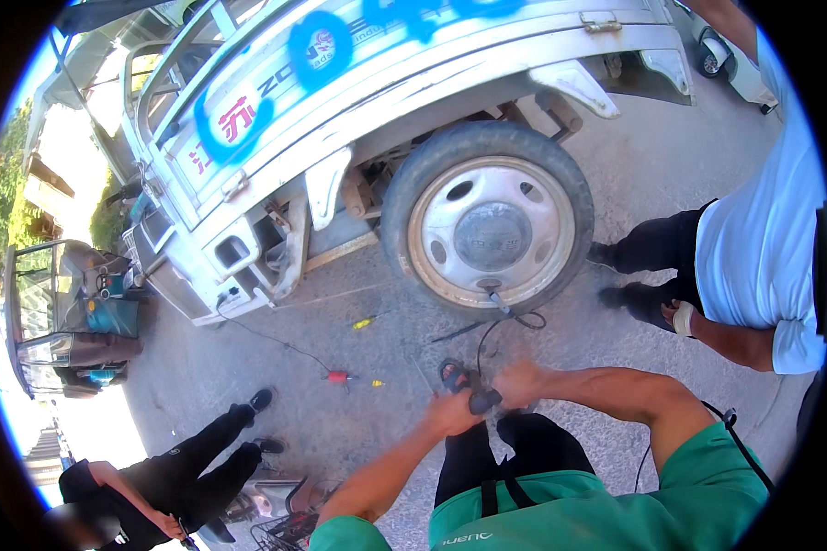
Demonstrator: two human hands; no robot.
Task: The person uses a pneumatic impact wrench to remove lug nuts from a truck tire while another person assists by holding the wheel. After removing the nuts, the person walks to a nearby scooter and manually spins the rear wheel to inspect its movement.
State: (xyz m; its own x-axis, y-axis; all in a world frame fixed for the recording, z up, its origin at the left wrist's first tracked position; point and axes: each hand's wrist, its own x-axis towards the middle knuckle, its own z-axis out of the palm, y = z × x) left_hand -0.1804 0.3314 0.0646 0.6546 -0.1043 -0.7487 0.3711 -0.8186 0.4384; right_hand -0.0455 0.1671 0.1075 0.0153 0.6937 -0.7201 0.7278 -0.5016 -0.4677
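Note:
In front of my body, my left hand (pixel 455 415) grips a black tool (pixel 483 400) that looks like a pump handle. My right hand (pixel 522 381) is just to the right of it, smeared by motion, so its grip is unclear. A thin black hose (pixel 481 349) runs up from near my hands to a metal fitting (pixel 494 298) at the lower rim of the wheel (pixel 486 225), which has a black tire and silver rim.
The white cargo vehicle (pixel 331 119) carries blue spray paint. People stand at right (pixel 744 257) and lower left (pixel 184 477). A dark three-wheeler (pixel 64 340) is at left. A red object (pixel 337 377) on a cord and yellow items (pixel 362 324) lie on the pavement (pixel 340 432).

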